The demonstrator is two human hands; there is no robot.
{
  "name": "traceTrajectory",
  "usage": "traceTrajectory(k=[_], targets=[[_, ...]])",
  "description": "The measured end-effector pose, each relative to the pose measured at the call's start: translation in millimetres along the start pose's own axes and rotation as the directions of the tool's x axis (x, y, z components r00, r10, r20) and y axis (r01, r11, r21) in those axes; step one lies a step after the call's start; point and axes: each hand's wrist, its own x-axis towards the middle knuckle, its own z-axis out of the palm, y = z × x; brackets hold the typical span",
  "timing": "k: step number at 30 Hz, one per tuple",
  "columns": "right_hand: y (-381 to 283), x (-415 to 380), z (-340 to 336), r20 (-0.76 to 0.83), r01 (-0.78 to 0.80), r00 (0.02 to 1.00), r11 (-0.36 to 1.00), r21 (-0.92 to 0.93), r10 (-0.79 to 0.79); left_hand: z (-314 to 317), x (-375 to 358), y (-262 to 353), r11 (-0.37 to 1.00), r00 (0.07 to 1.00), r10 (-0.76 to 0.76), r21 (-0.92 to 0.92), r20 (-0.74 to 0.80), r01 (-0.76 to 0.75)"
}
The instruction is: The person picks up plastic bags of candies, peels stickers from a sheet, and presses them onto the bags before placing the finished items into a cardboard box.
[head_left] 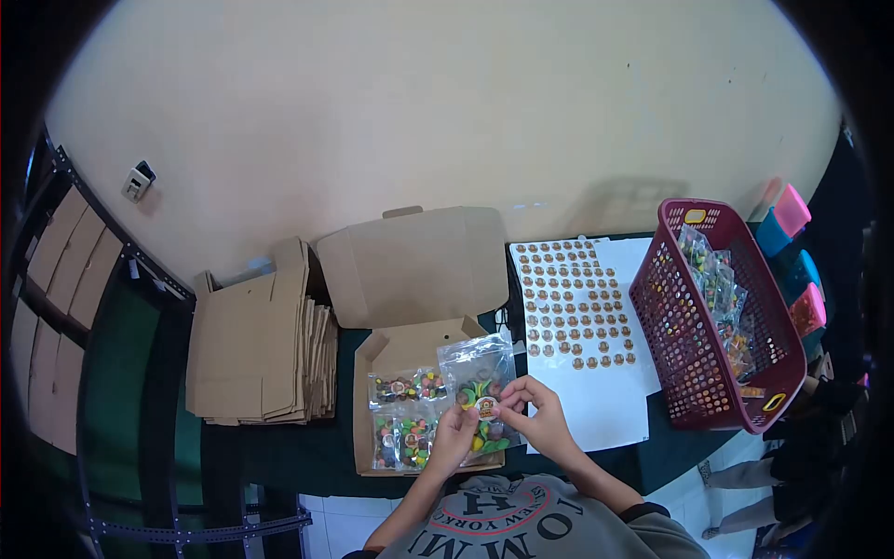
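A clear plastic bag of colourful candies (477,359) is held up over the right part of an open cardboard box (362,445). My left hand (452,442) grips the bag's lower left side, thumb on the front. With fingers pinched together, my right hand (540,421) is at the bag's right side, touching the edge of a round sticker (486,407) on its front. Inside the box lie several similar candy bags (400,438), some with round labels showing. To the right of my hands is a white sheet of round stickers (579,296), with part of its lower rows bare.
Folded cardboard boxes (247,349) are stacked on the left. A maroon basket (684,321) on the right holds more candy bags (715,279). Pink and teal containers (801,270) stand beyond it. Shelving (177,447) is at far left; another person's legs (745,475) show at right.
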Motion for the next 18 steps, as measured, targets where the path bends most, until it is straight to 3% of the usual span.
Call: traceTrajectory(k=[3,12,14,18], targets=[[-1,2,0,0.002,-0.004,1.000,1.000,0.026,0.004,9,1,8,0.992,0.995,0.096,-0.082,-0.020,-0.098],[10,5,5,-0.057,0.058,0.997,0.998,-0.009,-0.058,11,6,8,0.988,0.998,0.048,-0.145,-0.034,-0.052],[14,5,6,-0.061,0.146,0.985,0.969,-0.197,-0.161,11,7,8,0.989,0.998,0.043,-0.142,-0.041,-0.048],[1,4,2,-0.037,0.170,0.980,0.923,-0.345,-0.195,7,8,2,0.995,0.998,-0.005,-0.104,-0.055,-0.001]])
